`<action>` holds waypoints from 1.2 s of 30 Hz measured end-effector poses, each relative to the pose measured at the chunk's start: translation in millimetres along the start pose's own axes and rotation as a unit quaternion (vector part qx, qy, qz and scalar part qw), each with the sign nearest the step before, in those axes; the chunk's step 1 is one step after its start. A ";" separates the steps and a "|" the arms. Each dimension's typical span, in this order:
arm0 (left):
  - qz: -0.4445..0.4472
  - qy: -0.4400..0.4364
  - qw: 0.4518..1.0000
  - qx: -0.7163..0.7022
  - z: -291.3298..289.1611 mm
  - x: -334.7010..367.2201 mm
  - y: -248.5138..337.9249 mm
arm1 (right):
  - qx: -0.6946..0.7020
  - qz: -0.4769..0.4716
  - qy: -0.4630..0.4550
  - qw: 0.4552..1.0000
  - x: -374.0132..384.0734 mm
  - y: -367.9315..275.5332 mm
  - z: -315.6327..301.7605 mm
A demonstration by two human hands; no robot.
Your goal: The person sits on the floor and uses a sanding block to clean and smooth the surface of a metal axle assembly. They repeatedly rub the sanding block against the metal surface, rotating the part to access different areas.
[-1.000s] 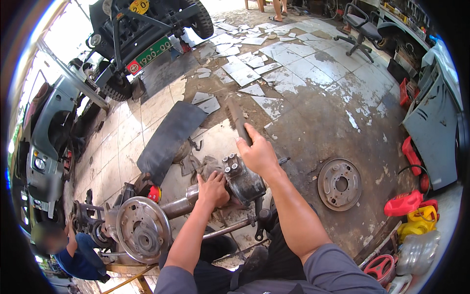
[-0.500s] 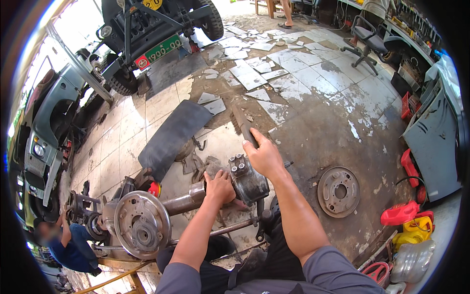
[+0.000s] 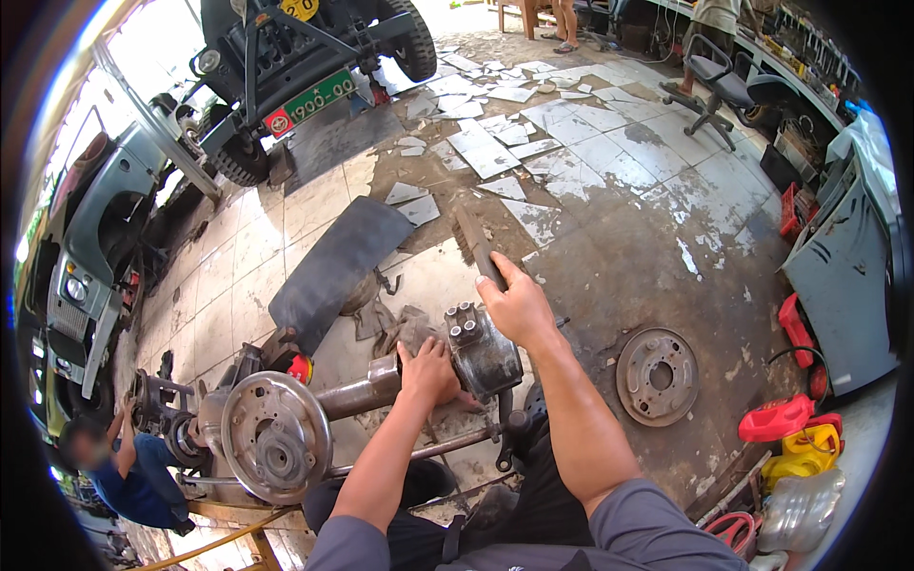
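In my right hand (image 3: 515,303) is a brush (image 3: 481,246) with a long wooden back and dark bristles. My fingers close around its near end, and its far end points up and away over the floor, just beyond the axle's metal end housing (image 3: 487,357). This dark, worn housing carries several bright bolts (image 3: 464,322) on its top block. My left hand (image 3: 430,369) lies with fingers spread on the axle (image 3: 350,392), right beside that housing; its palm side is hidden. Further left along the axle, a round backing plate (image 3: 249,419) stands upright.
A second round plate (image 3: 657,378) lies on the floor to the right. Beyond the axle are a dark curved panel (image 3: 341,262) and broken tiles (image 3: 484,150). Red and yellow containers (image 3: 804,447) stand at lower right. At far left a person in blue (image 3: 143,481) handles the axle's other end.
The brush and my right hand have shifted slightly toward me. My left hand stays on the axle. In the background, people have moved a little.
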State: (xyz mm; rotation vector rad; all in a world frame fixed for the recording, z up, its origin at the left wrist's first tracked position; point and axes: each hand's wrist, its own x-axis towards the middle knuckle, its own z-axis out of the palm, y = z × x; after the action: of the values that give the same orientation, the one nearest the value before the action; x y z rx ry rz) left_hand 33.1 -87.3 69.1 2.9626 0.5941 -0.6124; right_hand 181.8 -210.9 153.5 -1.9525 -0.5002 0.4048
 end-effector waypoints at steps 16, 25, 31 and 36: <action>0.048 0.015 0.996 0.070 -20.7 -11.9 -19.6 | -0.008 -0.011 -0.018 1.000 -2.7 -7.0 -1.3; 0.035 0.005 0.999 0.024 5.5 -0.1 -20.9 | -0.007 -0.022 -0.020 1.000 -3.3 -8.1 3.1; 0.056 0.008 0.997 0.058 -8.4 -11.3 -11.3 | -0.019 -0.023 -0.018 0.999 -3.4 -5.8 4.0; 0.055 -0.049 0.991 0.109 -21.8 1.7 -4.3 | -0.016 -0.010 -0.033 0.999 -6.4 -9.5 1.0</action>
State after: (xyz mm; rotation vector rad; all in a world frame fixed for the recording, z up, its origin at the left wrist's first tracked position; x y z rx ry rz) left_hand 40.9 -79.9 88.6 3.1146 0.3757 -0.8578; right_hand 174.2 -209.8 162.1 -1.9692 -0.5712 0.4511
